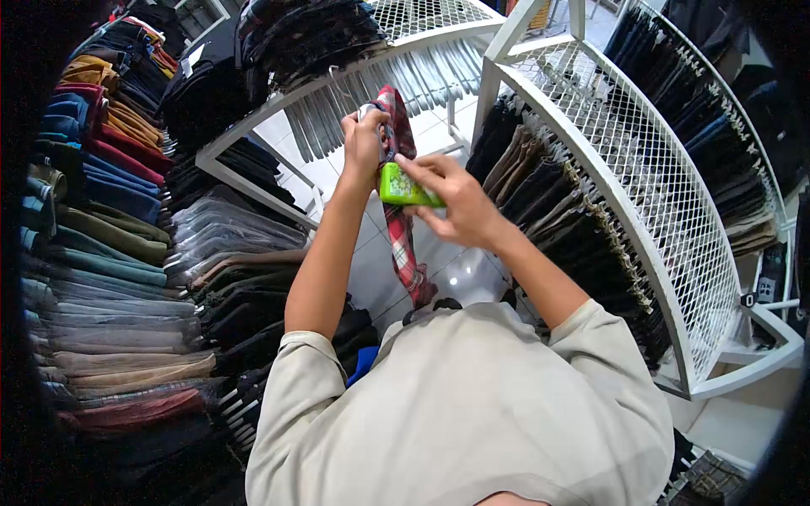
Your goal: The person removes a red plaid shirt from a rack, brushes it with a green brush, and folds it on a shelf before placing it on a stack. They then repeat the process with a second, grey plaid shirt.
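Closest on my feed is a pale tee (472, 396), arms reaching out from it. My right hand (462, 201) is clamped on a green box (408, 187), thumb and fingers wrapped round one end. Left hand (363, 143) is just beyond, curled tight on the top of a red plaid cloth (407, 261), which dangles behind the box over shiny floor tiles (451, 274). Past that I've got a row of grey hangers (422, 76), with dark clothes (308, 38) piled above.

One head-worn camera looks closely forward and down.
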`<state>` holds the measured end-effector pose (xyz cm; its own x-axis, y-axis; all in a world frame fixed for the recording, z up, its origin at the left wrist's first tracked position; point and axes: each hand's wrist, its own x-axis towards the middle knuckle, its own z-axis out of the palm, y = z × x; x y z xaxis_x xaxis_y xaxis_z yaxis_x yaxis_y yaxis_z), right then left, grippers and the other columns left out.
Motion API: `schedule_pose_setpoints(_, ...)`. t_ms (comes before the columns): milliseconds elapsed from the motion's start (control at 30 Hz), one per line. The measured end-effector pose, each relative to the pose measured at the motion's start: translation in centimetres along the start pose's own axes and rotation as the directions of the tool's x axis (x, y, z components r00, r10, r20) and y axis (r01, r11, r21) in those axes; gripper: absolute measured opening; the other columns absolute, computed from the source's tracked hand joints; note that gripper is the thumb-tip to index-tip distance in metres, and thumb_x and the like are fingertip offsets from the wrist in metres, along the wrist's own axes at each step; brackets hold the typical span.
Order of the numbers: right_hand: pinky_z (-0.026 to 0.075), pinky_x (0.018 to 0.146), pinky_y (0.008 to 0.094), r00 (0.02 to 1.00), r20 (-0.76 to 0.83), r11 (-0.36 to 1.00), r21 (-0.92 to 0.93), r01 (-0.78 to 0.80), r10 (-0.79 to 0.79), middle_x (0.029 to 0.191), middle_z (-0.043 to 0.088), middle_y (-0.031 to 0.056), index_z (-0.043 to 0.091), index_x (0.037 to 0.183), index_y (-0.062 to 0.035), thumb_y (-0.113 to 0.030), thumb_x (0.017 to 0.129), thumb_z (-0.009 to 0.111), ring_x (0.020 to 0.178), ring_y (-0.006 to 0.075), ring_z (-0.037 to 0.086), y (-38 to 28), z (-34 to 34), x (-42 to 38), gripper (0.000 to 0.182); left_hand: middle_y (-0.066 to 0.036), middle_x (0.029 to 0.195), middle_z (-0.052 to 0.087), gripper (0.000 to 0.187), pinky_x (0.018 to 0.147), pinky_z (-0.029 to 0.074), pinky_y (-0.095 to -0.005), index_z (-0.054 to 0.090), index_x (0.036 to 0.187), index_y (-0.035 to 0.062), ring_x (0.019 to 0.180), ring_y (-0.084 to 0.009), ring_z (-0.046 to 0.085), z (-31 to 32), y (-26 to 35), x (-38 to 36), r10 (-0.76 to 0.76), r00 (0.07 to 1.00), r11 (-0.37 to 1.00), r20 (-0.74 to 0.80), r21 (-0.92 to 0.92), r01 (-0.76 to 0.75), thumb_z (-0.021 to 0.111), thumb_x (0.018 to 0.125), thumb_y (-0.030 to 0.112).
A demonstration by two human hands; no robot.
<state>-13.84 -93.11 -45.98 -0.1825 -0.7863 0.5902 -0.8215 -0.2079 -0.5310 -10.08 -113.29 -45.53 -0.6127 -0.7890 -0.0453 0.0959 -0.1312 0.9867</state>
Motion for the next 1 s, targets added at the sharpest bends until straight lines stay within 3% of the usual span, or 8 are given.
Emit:
schedule_pose_setpoints(100, 0.049, 0.099, 0.0444, 0.972, 0.167, 0.981, 0.13, 0.143, -0.164, 0.123, 0.06, 0.0185, 0.052, 0.146, -0.0141, -0.003, 0.073, 0.077, 0.114, 0.0365, 0.059, -1.8, 0.8, -2.8, 0.078, -0.004, 0.083, 0.052, 0.038, 0.057, 0.043, -0.0275, 0.044, 0.115, 0.0051, 0.065, -0.0126, 0.051, -0.6, 1.5, 0.2, -0.031, 0.999, 0.997, -0.037, -0.075, 0.028, 0.063, 0.086, 0.021)
schedule_pose_setpoints(167, 0.049, 0.103, 0.044, 0.908, 0.4, 0.959, 0.282, 0.006, -0.124, 0.128, 0.059, 0.0156, 0.053, 0.144, -0.0129, -0.002, 0.071, 0.08, 0.118, 0.0327, 0.059, -2.9, -0.2, -4.8, 0.078, -0.006, 0.086, 0.057, 0.03, 0.061, 0.05, -0.0304, 0.051, 0.113, 0.0047, 0.068, -0.0161, 0.058, -3.3, 0.1, 3.2, -0.026, 0.999, 0.997, -0.031, -0.072, 0.024, 0.06, 0.089, 0.019)
schedule_pose_setpoints(367, 0.046, 0.104, 0.0379, 0.947, -0.147, 0.851, 0.495, -0.179, 0.284, 0.127, 0.062, 0.0153, 0.052, 0.137, -0.0057, 0.0, 0.078, 0.072, 0.117, 0.0258, 0.061, 0.9, 2.9, -1.7, 0.063, -0.012, 0.093, 0.07, 0.028, 0.076, 0.06, -0.0363, 0.066, 0.109, 0.0005, 0.081, -0.023, 0.07, -3.9, 1.5, 2.8, -0.003, 0.996, 0.953, 0.093, -0.301, 0.031, 0.047, 0.097, 0.018)
schedule_pose_setpoints(500, 0.045, 0.105, 0.0403, 0.976, 0.15, 0.731, 0.647, -0.217, 0.157, 0.127, 0.062, 0.0148, 0.051, 0.142, -0.0069, -0.004, 0.079, 0.074, 0.12, 0.0267, 0.059, -2.0, 4.4, -4.4, 0.067, -0.006, 0.089, 0.067, 0.025, 0.081, 0.056, -0.0327, 0.069, 0.103, 0.0041, 0.081, -0.0179, 0.067, -5.4, 1.9, 3.6, 0.016, 0.993, 0.948, 0.113, -0.318, 0.021, 0.05, 0.097, 0.018)
schedule_pose_setpoints(567, 0.044, 0.105, 0.0402, 0.967, 0.25, 0.809, 0.557, -0.187, 0.052, 0.126, 0.062, 0.0158, 0.053, 0.141, -0.0069, -0.005, 0.079, 0.076, 0.121, 0.0302, 0.059, -1.9, 3.1, -5.7, 0.066, -0.006, 0.088, 0.067, 0.027, 0.081, 0.056, -0.0317, 0.07, 0.107, 0.0038, 0.082, -0.0174, 0.067, -5.9, 2.3, 3.0, 0.052, 0.996, 0.947, 0.072, -0.321, -0.026, 0.05, 0.097, 0.019)
schedule_pose_setpoints(800, 0.051, 0.094, 0.0415, 0.943, -0.279, 0.976, 0.068, 0.206, -0.18, 0.124, 0.055, 0.0198, 0.044, 0.15, -0.0037, -0.012, 0.082, 0.076, 0.113, 0.0361, 0.058, 1.9, 4.4, 2.3, 0.076, -0.003, 0.091, 0.07, 0.024, 0.074, 0.055, -0.0309, 0.068, 0.107, 0.0077, 0.078, -0.0164, 0.068, -3.7, 1.4, 0.6, 0.018, 0.972, 0.938, 0.233, -0.34, 0.064, 0.054, 0.099, 0.026)
schedule_pose_setpoints(867, 0.052, 0.093, 0.0413, 0.89, -0.425, 0.986, -0.084, 0.142, -0.164, 0.124, 0.056, 0.0187, 0.044, 0.152, -0.0102, -0.015, 0.085, 0.076, 0.113, 0.0359, 0.058, 6.3, 4.6, 5.1, 0.075, -0.005, 0.092, 0.071, 0.027, 0.077, 0.058, -0.0314, 0.067, 0.111, 0.0053, 0.079, -0.0177, 0.07, -2.5, 2.9, -2.1, -0.021, 0.985, 0.919, 0.174, -0.384, 0.087, 0.052, 0.1, 0.026)
schedule_pose_setpoints(1000, 0.051, 0.092, 0.0415, 0.822, -0.505, 0.941, -0.051, -0.334, 0.265, 0.119, 0.056, 0.0193, 0.045, 0.151, -0.0104, -0.012, 0.088, 0.072, 0.107, 0.0344, 0.06, 9.3, 2.1, 6.8, 0.068, -0.009, 0.094, 0.072, 0.028, 0.077, 0.06, -0.0327, 0.066, 0.112, 0.0034, 0.08, -0.0194, 0.071, -4.0, 2.4, -3.1, -0.092, 0.971, 0.873, 0.22, -0.451, 0.185, 0.051, 0.101, 0.025)
